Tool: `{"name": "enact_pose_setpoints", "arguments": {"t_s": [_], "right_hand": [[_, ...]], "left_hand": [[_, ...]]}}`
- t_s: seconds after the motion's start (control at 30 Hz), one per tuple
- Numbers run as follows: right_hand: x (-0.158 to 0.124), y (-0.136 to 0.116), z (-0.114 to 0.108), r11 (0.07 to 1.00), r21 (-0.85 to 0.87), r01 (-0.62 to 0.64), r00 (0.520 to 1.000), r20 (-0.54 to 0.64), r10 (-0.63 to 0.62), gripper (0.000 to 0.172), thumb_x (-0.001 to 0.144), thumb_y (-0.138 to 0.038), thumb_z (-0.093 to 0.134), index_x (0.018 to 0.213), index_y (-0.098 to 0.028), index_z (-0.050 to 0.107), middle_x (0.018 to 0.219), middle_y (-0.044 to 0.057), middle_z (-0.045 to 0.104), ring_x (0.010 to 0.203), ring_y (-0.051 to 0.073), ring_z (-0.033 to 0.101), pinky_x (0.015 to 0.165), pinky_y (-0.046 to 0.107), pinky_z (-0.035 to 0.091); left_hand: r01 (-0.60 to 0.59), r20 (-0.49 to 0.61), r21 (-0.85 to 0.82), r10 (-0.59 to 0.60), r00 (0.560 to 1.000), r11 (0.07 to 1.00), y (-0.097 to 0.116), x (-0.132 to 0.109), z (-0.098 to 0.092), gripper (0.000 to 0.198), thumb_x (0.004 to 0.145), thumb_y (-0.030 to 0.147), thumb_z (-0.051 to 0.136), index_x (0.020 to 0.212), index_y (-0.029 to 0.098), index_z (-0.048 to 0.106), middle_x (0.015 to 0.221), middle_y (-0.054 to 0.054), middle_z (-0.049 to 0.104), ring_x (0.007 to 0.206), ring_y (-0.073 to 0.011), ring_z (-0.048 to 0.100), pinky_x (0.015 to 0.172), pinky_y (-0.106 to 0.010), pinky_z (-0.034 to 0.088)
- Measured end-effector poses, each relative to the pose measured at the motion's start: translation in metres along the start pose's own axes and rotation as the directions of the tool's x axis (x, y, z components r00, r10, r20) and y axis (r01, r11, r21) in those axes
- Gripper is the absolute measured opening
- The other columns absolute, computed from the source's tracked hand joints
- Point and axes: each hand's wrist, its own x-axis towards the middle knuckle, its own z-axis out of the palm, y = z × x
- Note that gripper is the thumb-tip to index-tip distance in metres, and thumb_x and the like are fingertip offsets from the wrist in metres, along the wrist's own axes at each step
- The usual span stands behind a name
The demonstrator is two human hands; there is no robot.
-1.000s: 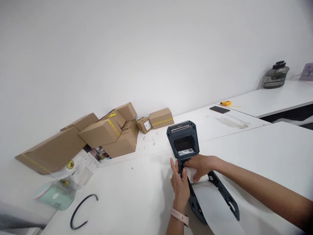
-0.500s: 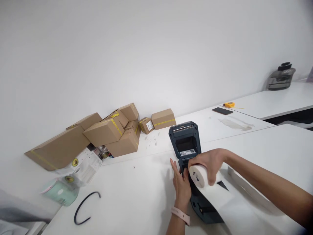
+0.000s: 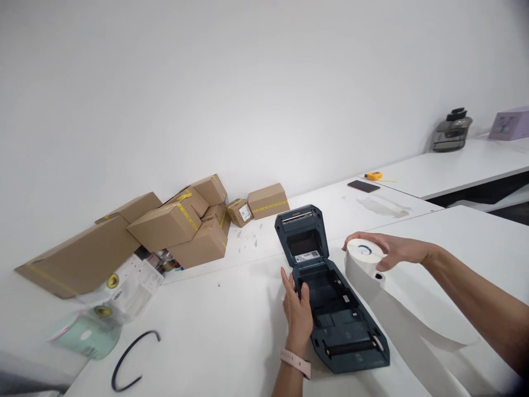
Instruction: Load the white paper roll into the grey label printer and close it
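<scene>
White paper roll (image 3: 356,263), 1: lifted out, now upright beside the open dark blue-grey plastic printer (image 3: 336,325), baring its bay (image 3: 324,289). Right hand (image 3: 394,251) curled around the roll; left hand (image 3: 298,314) spread against the printer's edge.

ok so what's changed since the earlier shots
The right hand has lifted the paper roll out of the printer and moved it to the right, still holding it, which bares the printer's inside. Unchanged: the left hand on the printer's left side, the raised lid, the cardboard boxes, the phone and the tape measure.
</scene>
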Motion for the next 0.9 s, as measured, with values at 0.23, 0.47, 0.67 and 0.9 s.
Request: {"name": "enact_pose_setpoints", "arguments": {"t_s": [0.23,0.47,0.67,0.9], "right_hand": [[0.034,0.042,0.007,0.979,0.187,-0.085,0.993,0.094,0.068,0.074,0.059,-0.034,0.075,0.129,-0.024,0.053,0.114,0.006,0.065,0.106,0.029,0.061,0.088,0.036,0.051],[0.047,0.080,0.024,0.966,0.210,-0.151,0.984,0.128,0.126,0.086,0.056,-0.032,0.077,0.137,-0.023,0.049,0.122,0.008,0.066,0.114,0.032,0.061,0.096,0.042,0.050],[0.002,0.108,0.004,0.964,0.243,-0.110,0.993,-0.005,0.114,0.086,0.079,-0.049,0.069,0.155,-0.034,0.032,0.160,0.007,0.038,0.148,0.032,0.032,0.117,0.047,0.033],[-0.040,0.118,0.035,0.978,0.155,-0.143,0.987,-0.057,0.153,0.063,0.075,-0.057,0.074,0.132,-0.031,0.065,0.144,0.009,0.059,0.134,0.036,0.051,0.107,0.042,0.043]], "left_hand": [[-0.002,0.002,-0.007,0.002,1.000,1.000,-0.001,-0.001,0.000,0.078,0.097,0.052,0.046,0.160,0.025,0.009,0.158,-0.012,0.042,0.141,-0.0232,0.046,0.112,-0.035,0.038],[0.010,0.027,0.008,-0.011,1.000,1.000,-0.002,0.003,0.000,0.077,0.097,0.050,0.044,0.160,0.024,0.007,0.159,-0.012,0.040,0.142,-0.0235,0.044,0.114,-0.036,0.037],[0.022,0.029,0.022,-0.022,0.999,1.000,-0.004,0.003,0.000,0.075,0.098,0.051,0.041,0.160,0.024,0.007,0.159,-0.013,0.039,0.140,-0.0241,0.047,0.114,-0.038,0.036],[0.011,0.034,0.030,-0.012,0.999,0.999,0.000,0.002,0.000,0.070,0.098,0.049,0.042,0.158,0.024,0.018,0.160,-0.012,0.038,0.147,-0.0239,0.038,0.117,-0.040,0.034]]}}
